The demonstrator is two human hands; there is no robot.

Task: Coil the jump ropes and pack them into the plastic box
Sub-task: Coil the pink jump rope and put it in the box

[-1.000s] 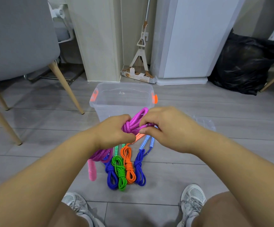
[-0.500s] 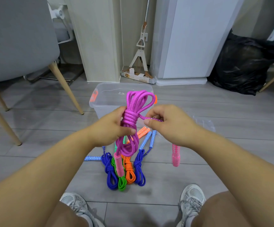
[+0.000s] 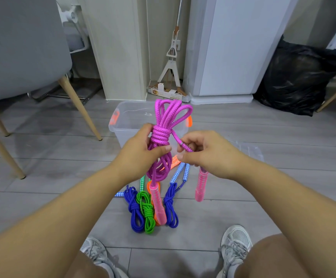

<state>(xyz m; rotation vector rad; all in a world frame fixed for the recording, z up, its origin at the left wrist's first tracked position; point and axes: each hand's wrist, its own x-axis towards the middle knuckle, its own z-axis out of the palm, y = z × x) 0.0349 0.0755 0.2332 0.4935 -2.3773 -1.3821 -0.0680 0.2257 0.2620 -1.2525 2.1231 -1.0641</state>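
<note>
My left hand (image 3: 143, 151) grips the magenta jump rope (image 3: 162, 125) at its wrapped middle, loops standing upright above the fist. My right hand (image 3: 203, 153) pinches the rope's free end just right of the wraps. Two pink handles hang down: one (image 3: 158, 203) below the coil, the other (image 3: 201, 185) under my right hand. The clear plastic box (image 3: 131, 119) with orange latches stands open on the floor behind the rope. Coiled ropes lie on the floor below my hands: two blue (image 3: 135, 209) (image 3: 171, 205), a green (image 3: 147, 213) and an orange (image 3: 156, 217), mostly hidden.
A clear lid (image 3: 251, 151) lies right of the box. A grey chair (image 3: 22, 45) with wooden legs stands at the left. A mop (image 3: 172, 63), a white cabinet (image 3: 235, 47) and a black bag (image 3: 301, 77) stand behind. My shoes (image 3: 235, 247) are near the bottom.
The magenta bundle has been raised and turned upright, its loops now above my left hand. My right hand pulled the free end out to the right, and both pink handles now hang down.
</note>
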